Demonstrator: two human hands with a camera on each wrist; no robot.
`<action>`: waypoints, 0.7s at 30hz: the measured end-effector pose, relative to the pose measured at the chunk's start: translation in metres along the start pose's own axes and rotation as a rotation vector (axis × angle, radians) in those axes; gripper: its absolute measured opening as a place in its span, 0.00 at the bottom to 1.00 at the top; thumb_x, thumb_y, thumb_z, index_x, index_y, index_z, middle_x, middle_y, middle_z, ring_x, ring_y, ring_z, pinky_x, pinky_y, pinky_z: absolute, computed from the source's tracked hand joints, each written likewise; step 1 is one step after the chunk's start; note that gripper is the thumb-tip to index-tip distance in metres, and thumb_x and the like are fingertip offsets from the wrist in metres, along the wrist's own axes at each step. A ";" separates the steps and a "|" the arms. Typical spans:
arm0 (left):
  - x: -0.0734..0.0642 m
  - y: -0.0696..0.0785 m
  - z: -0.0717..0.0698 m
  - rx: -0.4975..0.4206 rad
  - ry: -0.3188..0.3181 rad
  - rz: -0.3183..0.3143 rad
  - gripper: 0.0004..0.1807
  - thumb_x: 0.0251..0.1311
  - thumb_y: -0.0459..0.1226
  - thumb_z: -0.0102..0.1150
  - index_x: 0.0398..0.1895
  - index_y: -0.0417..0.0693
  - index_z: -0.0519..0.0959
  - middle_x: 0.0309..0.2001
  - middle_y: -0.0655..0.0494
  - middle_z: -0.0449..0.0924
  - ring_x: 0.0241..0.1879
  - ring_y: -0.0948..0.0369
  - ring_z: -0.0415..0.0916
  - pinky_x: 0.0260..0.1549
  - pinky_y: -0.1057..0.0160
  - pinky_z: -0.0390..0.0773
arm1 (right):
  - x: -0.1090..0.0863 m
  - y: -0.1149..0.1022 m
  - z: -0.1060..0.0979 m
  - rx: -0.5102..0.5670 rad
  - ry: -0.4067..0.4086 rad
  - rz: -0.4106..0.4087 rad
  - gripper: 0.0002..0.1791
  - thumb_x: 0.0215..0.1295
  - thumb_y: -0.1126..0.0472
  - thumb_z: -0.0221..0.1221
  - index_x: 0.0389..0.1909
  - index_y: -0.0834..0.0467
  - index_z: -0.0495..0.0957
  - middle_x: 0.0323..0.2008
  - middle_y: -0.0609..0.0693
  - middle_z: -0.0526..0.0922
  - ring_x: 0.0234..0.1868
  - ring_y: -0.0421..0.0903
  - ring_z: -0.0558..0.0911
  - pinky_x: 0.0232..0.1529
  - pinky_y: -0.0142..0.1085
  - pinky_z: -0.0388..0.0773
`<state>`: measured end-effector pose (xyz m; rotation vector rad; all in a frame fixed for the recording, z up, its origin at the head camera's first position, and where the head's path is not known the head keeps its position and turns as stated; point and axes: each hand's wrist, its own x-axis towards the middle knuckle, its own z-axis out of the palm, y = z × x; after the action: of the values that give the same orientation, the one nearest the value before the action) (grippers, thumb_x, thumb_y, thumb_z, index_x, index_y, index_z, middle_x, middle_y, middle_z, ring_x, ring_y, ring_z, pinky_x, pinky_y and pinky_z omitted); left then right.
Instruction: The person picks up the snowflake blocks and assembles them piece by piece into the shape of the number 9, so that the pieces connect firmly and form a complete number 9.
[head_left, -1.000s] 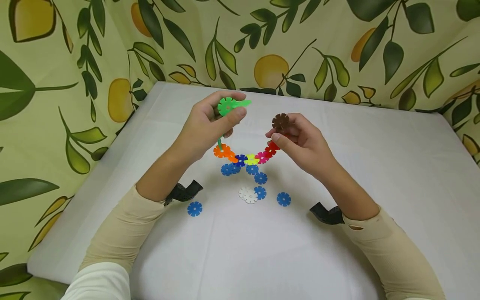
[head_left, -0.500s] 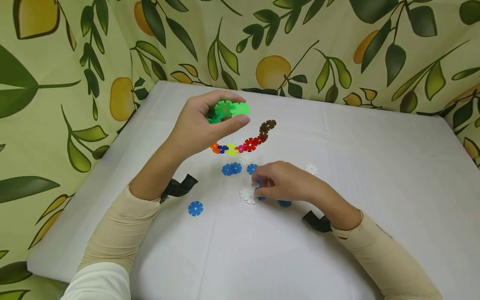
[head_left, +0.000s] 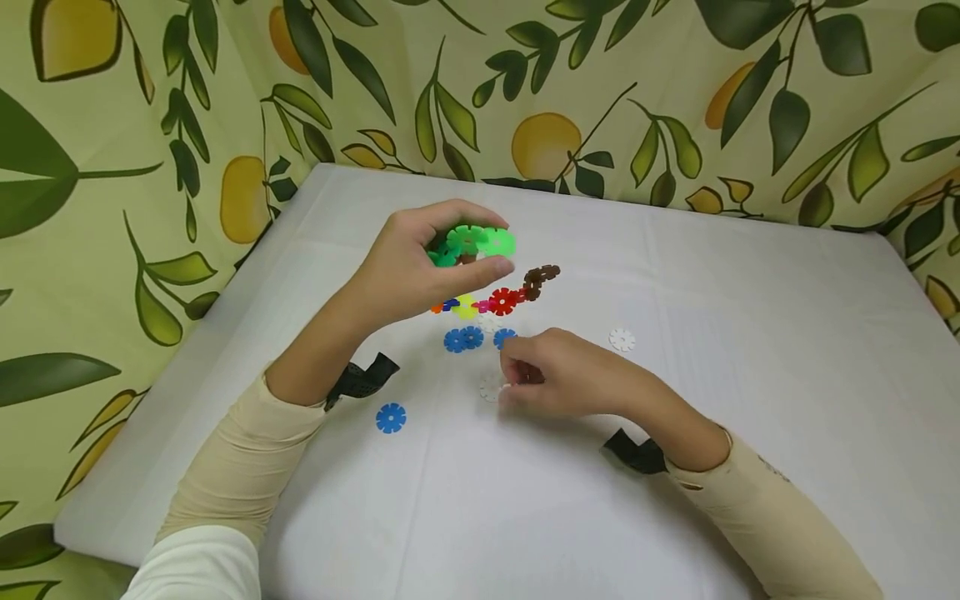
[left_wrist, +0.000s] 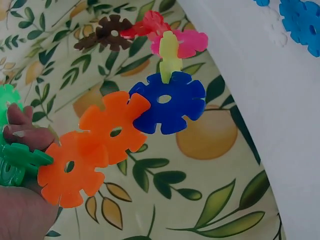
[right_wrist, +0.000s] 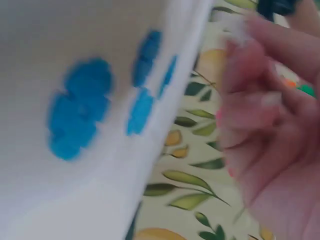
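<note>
Above the table, my left hand (head_left: 401,271) holds a chain of notched flower discs by its green discs (head_left: 468,239), fingers over the top and thumb below. From there the chain hangs through orange discs (left_wrist: 60,187), a dark blue disc (left_wrist: 180,112), yellow, pink and red (head_left: 502,302) to a free brown end (head_left: 532,287). Low over the table, my right hand (head_left: 566,371) has its fingers curled, thumb and fingertips meeting beside a white disc (head_left: 489,387). Its fingertips pinch a blurred whitish disc (right_wrist: 238,28) in the right wrist view.
On the white-covered table lie loose blue discs (head_left: 454,340), another blue disc (head_left: 391,418) nearer the left forearm, and a white disc (head_left: 622,340) right of the right hand. A leaf-and-fruit patterned curtain (head_left: 420,83) stands behind the table.
My right hand let go of the chain's brown end and came down to the loose discs, covering some of them. The left hand kept the green discs while the chain swung and turned.
</note>
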<state>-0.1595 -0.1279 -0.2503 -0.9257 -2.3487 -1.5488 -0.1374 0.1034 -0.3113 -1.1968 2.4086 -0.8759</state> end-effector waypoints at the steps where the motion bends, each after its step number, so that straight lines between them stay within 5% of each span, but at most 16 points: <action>1: 0.000 0.000 0.001 0.009 -0.009 0.001 0.18 0.58 0.40 0.72 0.51 0.48 0.83 0.34 0.57 0.80 0.27 0.59 0.75 0.25 0.61 0.78 | -0.002 -0.002 -0.005 0.037 0.050 -0.044 0.13 0.64 0.60 0.69 0.29 0.50 0.72 0.20 0.39 0.71 0.21 0.37 0.70 0.23 0.33 0.68; 6: -0.001 0.001 0.004 0.052 -0.051 -0.014 0.18 0.60 0.41 0.71 0.52 0.47 0.82 0.35 0.56 0.81 0.30 0.59 0.75 0.28 0.60 0.79 | -0.013 -0.010 -0.028 0.175 0.305 -0.197 0.13 0.63 0.71 0.66 0.35 0.57 0.70 0.23 0.42 0.77 0.19 0.39 0.75 0.19 0.33 0.75; 10: -0.002 0.002 0.007 0.053 -0.081 -0.031 0.19 0.59 0.41 0.71 0.52 0.47 0.82 0.37 0.57 0.81 0.33 0.59 0.76 0.31 0.59 0.81 | -0.019 -0.012 -0.040 0.148 0.447 -0.224 0.15 0.60 0.78 0.65 0.38 0.63 0.70 0.29 0.45 0.82 0.23 0.40 0.80 0.24 0.33 0.80; 21: -0.003 0.000 0.014 0.042 -0.145 0.042 0.18 0.58 0.39 0.73 0.51 0.46 0.82 0.33 0.60 0.81 0.32 0.61 0.75 0.29 0.60 0.80 | -0.023 -0.013 -0.046 0.047 0.574 -0.263 0.21 0.58 0.80 0.65 0.51 0.69 0.72 0.31 0.50 0.86 0.29 0.40 0.84 0.31 0.31 0.82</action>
<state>-0.1549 -0.1170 -0.2576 -1.1049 -2.4319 -1.4559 -0.1398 0.1332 -0.2671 -1.4156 2.6636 -1.5262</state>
